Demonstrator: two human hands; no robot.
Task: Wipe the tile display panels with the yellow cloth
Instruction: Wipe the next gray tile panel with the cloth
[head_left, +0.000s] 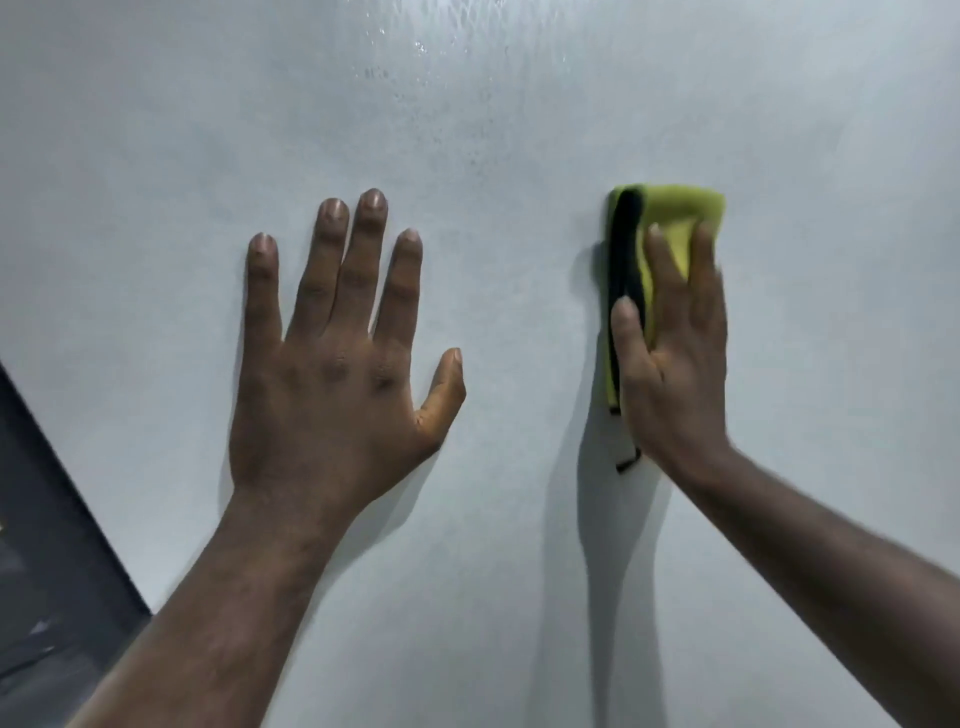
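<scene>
The fingers (662, 280) of our right hand (675, 374) lie straight and nearly together, pressing the folded yellow cloth (675, 208) flat on the pale tile panel (519, 545), well away from its lower-left edge. The cloth pokes out above and left of them. It looks soft, light and limp, so we judge a flat palm holds it best. Our left hand (332, 389) rests alongside, fingers spread.

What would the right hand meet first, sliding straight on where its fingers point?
Probably nothing: above the right hand and yellow cloth only bare panel shows; the droplets lie further left.
</scene>
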